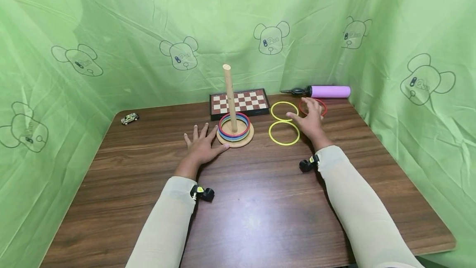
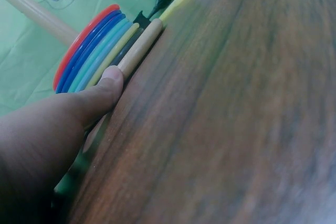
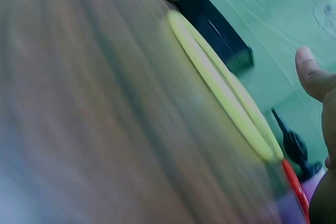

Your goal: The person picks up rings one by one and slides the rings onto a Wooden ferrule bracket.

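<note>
My left hand (image 1: 202, 149) rests on the table with its fingers spread. Its thumb (image 2: 111, 80) lies against the edge of the round wooden base (image 2: 140, 48) of a ring-toss stand. Around the upright post (image 1: 229, 94) several rings are stacked, a red one (image 2: 84, 40) on top, then blue, light blue and yellow. Over on the right, my right hand (image 1: 311, 122) hovers above a red ring (image 1: 326, 110), thumb and fingers apart and nothing between them. Two yellow rings (image 1: 284, 144) lie flat beside it, one behind the other.
Behind the stand is a checkered game board (image 1: 256, 100) with a black frame. A purple hand pump (image 1: 330, 91) with a black nozzle lies at the back right. A small toy car (image 1: 129, 118) stands at the far left corner. Green curtains (image 1: 223, 20) surround the wooden table (image 1: 245, 226).
</note>
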`<state>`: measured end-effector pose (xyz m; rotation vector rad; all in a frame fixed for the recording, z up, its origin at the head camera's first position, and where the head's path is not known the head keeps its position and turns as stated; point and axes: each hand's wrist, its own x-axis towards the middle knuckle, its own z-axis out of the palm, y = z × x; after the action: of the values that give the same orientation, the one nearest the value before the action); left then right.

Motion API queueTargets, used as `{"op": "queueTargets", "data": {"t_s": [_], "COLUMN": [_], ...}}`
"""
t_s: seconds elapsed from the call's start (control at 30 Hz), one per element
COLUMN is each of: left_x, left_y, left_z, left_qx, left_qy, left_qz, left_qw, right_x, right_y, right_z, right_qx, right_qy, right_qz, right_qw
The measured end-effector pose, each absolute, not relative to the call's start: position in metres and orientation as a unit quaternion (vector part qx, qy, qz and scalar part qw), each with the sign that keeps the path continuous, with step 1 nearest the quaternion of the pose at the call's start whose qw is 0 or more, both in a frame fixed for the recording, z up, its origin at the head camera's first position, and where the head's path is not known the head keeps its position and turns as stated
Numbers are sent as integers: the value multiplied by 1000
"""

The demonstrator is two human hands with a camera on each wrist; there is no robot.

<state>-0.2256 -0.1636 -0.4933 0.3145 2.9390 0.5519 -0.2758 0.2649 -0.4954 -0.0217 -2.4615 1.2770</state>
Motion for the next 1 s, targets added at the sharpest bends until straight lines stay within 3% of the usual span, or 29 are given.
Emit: {"op": "queueTargets", "data": {"t_s": [0.33,1.0], "left_x": [-225,-225], "left_y": [-164,-166], "left_z": [-495,-496], "left_qx": [105,107], "left_qy": [976,974], "left_qz": [180,186], "left_qw": [66,68], "right_x": [-282,-293], "right_y": [302,329], "right_z": [-503,-498], "right_qx": [-75,-93], "right_qy": [-880,-916], "right_qz": [440,381], "right_qw": [164,82]}}
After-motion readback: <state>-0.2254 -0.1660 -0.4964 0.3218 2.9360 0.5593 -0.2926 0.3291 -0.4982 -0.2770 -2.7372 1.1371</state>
